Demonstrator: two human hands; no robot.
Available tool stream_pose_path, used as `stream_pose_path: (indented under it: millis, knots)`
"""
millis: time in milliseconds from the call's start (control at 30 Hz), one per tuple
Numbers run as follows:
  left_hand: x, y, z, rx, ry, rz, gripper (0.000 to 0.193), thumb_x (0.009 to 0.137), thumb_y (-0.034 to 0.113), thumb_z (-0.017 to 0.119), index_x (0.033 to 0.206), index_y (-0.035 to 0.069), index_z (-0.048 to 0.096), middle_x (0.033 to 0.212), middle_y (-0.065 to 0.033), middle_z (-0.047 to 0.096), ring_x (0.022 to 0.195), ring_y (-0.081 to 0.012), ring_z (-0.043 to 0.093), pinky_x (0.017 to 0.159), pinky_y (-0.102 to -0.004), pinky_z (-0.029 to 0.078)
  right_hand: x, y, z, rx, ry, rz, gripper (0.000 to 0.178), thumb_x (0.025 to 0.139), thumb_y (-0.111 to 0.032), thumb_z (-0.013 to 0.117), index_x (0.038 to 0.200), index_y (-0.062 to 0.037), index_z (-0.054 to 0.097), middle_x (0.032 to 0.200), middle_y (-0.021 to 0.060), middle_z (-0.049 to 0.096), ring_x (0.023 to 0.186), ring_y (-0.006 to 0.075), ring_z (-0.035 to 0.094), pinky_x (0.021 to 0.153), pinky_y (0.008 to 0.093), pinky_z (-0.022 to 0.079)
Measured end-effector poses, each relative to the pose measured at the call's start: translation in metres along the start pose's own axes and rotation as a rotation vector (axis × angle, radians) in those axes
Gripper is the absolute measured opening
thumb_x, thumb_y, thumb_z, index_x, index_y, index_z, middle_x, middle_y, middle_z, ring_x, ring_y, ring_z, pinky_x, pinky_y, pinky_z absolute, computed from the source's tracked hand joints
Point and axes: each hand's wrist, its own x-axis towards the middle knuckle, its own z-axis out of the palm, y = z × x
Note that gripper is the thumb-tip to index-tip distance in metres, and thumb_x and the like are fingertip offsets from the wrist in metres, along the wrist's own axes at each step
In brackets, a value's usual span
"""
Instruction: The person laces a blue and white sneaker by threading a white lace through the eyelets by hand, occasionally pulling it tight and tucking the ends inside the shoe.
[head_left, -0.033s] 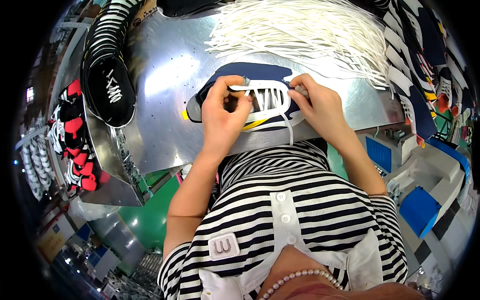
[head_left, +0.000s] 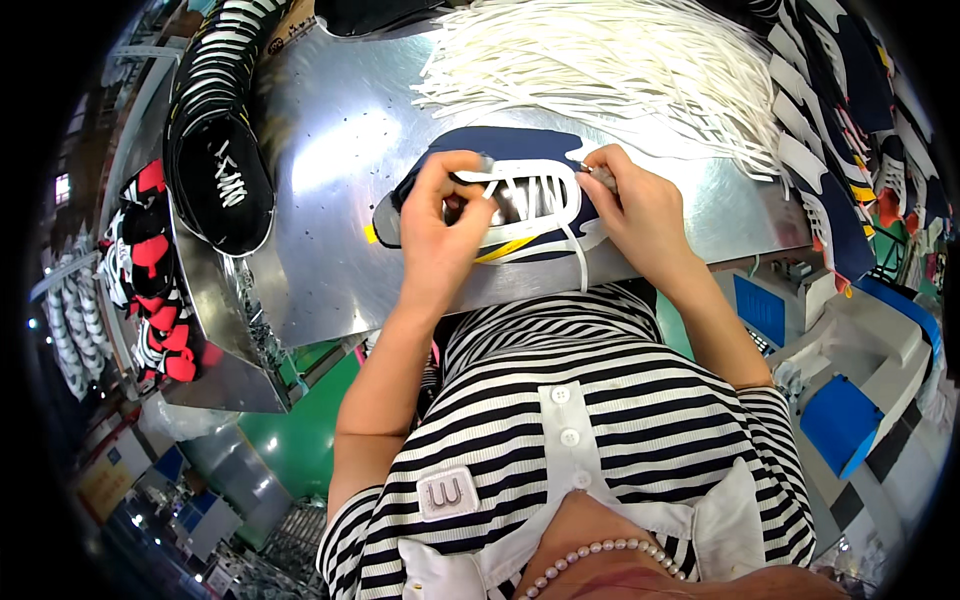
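Tabletop: grey sheet metal [head_left: 330,225], smooth and glossy, with dark specks scattered over it and bright patches of reflected light; its near edge runs just in front of the person's body.
Lace pile: white laces [head_left: 590,60], flat, thin and tangled, heaped along the far side.
Left stack: black shoes [head_left: 222,185] nested in a long curved row; the nearest shows pale zigzag lacing; beside the table hang pieces in red, white and black [head_left: 150,250].
Right side: navy uppers [head_left: 840,220] with white panels, overlapping in a row.
Clothing: striped shirt [head_left: 640,400], ribbed knit in black and white, with a white buttoned placket.
Navy shoe: the navy shoe [head_left: 515,142] lies on the metal between the two hands, its length running left to right; matt dark blue sides, white rounded border round the throat, white laces across it, yellow stripe on the near side, yellow tab at the left end; one lace end [head_left: 582,270] hangs toward the body.
Left hand: the left hand [head_left: 438,230] has thumb and forefinger bent at the throat's left part; whether they grip the lace I cannot tell.
Right hand: the right hand [head_left: 640,210] has fingertips bunched at the throat's right end; a small grey patch shows there, and I cannot tell whether they pinch anything.
Change: left hand slightly further left than before; shoe and hanging lace end nearly unchanged.
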Motion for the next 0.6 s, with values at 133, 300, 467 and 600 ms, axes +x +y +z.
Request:
stream_pose_path:
  millis: [133,300,467,600]
  knots:
    - [-0.012,0.024,-0.009,0.235,0.004,0.111,0.028,0.083,0.008,0.069,0.108,0.0,0.059,0.097,-0.0131,0.067,0.088,-0.0208,0.064,0.08,-0.0334,0.05,0.007,0.013,0.011,0.181,0.164,-0.014,0.018,0.087,-0.026,0.069,0.092,-0.0091,0.065,0.061,0.006,0.063,0.052,0.0196,0.061,0.048,0.0328,0.044]
    - [-0.043,0.038,0.0,0.847,-0.046,0.5,0.04,0.074,0.019,0.082,0.106,0.003,0.063,0.105,-0.0136,0.066,0.097,-0.0318,0.064,0.086,-0.0386,0.049,-0.025,-0.002,-0.006,0.049,-0.172,-0.044,0.023,0.079,-0.032,0.075,0.085,-0.012,0.064,0.055,0.0053,0.059,0.05,0.0222,0.061,0.048,0.0353,0.044]
    - [-0.013,0.019,0.021,0.814,-0.017,0.418,0.033,0.074,0.011,0.078,0.101,0.003,0.061,0.09,-0.0127,0.067,0.082,-0.0295,0.065,0.072,-0.0379,0.049,-0.024,-0.023,-0.019,0.008,-0.064,-0.166,0.014,0.079,-0.022,0.069,0.08,-0.0111,0.06,0.062,0.0062,0.06,0.056,0.0275,0.061,0.05,0.0397,0.044]
    - [0.01,0.014,0.011,0.733,0.047,0.498,0.034,0.074,0.01,0.077,0.104,0.002,0.062,0.089,-0.0151,0.068,0.081,-0.0297,0.066,0.073,-0.036,0.05,-0.059,-0.013,-0.017,-0.063,-0.444,-0.528,0.013,0.078,-0.019,0.069,0.08,-0.0104,0.06,0.064,0.0066,0.059,0.059,0.0277,0.061,0.052,0.0398,0.045]
